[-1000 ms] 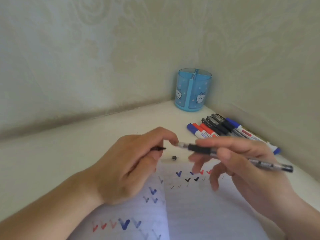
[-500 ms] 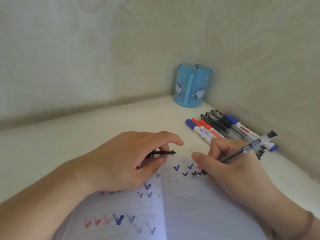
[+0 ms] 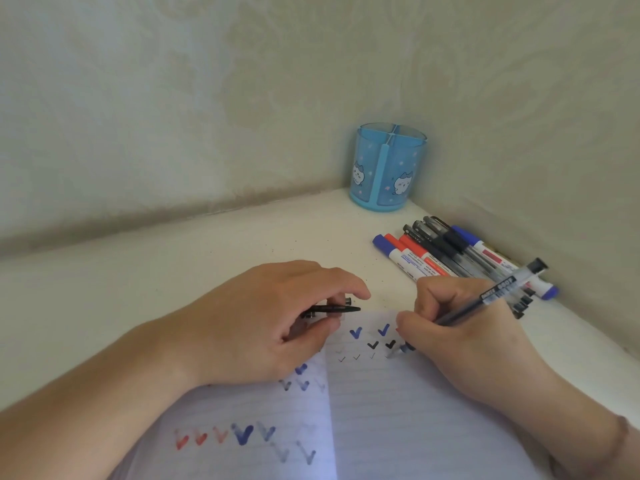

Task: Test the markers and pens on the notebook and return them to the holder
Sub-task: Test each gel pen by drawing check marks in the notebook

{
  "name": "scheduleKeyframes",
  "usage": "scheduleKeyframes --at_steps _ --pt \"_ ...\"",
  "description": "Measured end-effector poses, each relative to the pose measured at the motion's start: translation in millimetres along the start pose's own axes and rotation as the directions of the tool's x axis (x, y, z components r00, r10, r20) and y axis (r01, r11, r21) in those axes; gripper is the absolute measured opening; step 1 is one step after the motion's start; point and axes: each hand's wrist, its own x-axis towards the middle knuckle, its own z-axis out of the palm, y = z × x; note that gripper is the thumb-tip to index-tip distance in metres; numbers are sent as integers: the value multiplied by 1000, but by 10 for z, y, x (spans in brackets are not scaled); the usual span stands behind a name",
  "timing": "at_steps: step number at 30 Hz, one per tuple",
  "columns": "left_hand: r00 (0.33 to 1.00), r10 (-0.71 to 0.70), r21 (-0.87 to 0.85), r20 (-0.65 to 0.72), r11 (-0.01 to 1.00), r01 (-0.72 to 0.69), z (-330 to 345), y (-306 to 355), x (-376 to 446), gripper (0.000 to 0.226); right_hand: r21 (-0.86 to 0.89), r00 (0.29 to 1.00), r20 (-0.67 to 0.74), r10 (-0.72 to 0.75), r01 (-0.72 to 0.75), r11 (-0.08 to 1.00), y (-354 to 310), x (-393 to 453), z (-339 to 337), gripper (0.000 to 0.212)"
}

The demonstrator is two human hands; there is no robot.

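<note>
On the right-hand page of the open notebook (image 3: 398, 410), the right hand (image 3: 460, 341) grips a clear gel pen (image 3: 485, 299) in a writing hold, thumb and curled fingers pinched low on the barrel, tip down at the end of a row of small thin ticks. The barrel slants up and to the right, its black end above the loose pens and markers (image 3: 450, 258) lying side by side on the desk (image 3: 173, 271) near the right wall. The heel of this hand rests on the page.

The left hand (image 3: 270, 327) lies palm down across the notebook's fold, fingers curled around a slim black cap (image 3: 332, 309) held level between thumb and forefinger; a second small dark-and-silver piece shows just behind it, too small to name.

Several risks follow. The right hand's heel could drag across the fresh ticks and smear them, since it sits just right of the wet-looking marks. If the left hand lifts, the raised fold may spring up and jog the stroke. The small cap could slip out and roll away over the desk, leaving this pen unable to go back closed. The pen's raised far end could also knock the loose row as the hand swings toward the blue holder (image 3: 388, 168), which stands empty in the far corner, well apart from both hands.
</note>
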Motion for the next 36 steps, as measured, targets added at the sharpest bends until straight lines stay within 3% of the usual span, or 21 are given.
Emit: scheduleKeyframes --at_steps 8,10,13,15,21,24,27,32,36 --pt "999 -12 -23 -47 1000 11 2 -10 5 33 36 997 -72 17 -14 999 16 20 16 35" --pt "997 -37 -25 -75 999 35 -6 -11 16 35 215 994 -85 65 -46 976 -5 22 1 39" --pt "989 -68 -58 -130 996 61 -5 0 30 38 578 998 14 58 -55 814 -75 14 -67 41" --pt "981 -80 -125 -177 990 58 -4 14 36 40 652 996 92 -10 -53 756 -84 2 -110 42" --pt "974 -50 -235 -222 972 -4 -4 65 47 48 688 988 136 -69 -44 724 -83 0 -130 15" --pt "978 -26 -247 -207 969 -27 5 97 44 51 671 975 202 -96 -66 738 -75 5 -107 32" --pt "978 -8 -248 -207 968 -44 28 132 47 49 629 980 169 -102 -28 777 -66 -5 -55 38" --pt "966 -51 -339 -253 940 -39 51 176 29 44 623 992 60 -112 51 780 -128 -57 -34 13" --pt "963 -93 -381 -252 925 -10 56 193 17 48 584 984 53 -172 109 805 -114 -108 19 21"
